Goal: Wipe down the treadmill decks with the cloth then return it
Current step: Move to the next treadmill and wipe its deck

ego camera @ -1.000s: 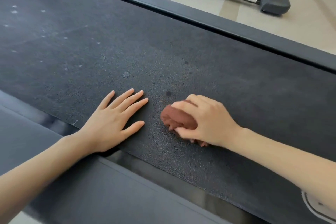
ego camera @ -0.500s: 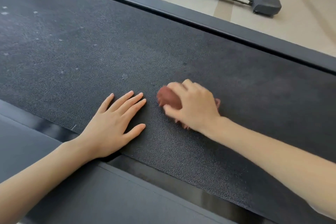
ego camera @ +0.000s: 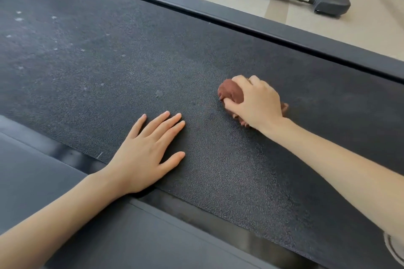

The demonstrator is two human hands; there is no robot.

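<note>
Cloth [ego camera: 231, 92] in right hand [ego camera: 256, 103] on deck [ego camera: 105, 65]

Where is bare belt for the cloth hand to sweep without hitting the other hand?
Free: the belt beyond the right hand up to the far rail, and the speckled stretch left of the left hand. Tight: the gap between the left hand and the cloth.

Bright even daylight, soft faint shadows, sharp focus, slight wide-angle bending at edges
</note>
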